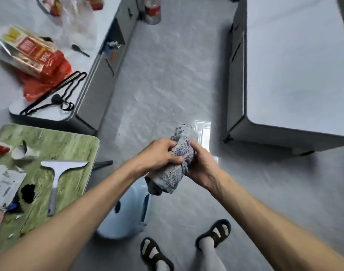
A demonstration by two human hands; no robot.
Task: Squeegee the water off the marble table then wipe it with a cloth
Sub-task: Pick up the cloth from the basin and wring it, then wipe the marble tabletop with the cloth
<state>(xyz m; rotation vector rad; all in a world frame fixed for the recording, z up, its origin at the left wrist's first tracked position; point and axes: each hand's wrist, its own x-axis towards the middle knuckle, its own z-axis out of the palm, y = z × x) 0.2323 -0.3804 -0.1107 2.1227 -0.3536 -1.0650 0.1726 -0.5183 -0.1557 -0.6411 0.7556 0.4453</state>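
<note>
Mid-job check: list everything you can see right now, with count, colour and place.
cloth: one, grey-blue, bunched between both hands above the floor
squeegee: one, white with grey handle, lying on the green marble table
paper cup: one, white, tipped over on the green table
red packaging: red, on the white counter at upper left
black hanger: one, at that counter's near edge
bottle: one, clear with red label, on the floor at top
white table: one, right
bin: one, pale blue, on the floor under the hands
sandals: two, black
left hand, right hand: gripping the cloth
</note>
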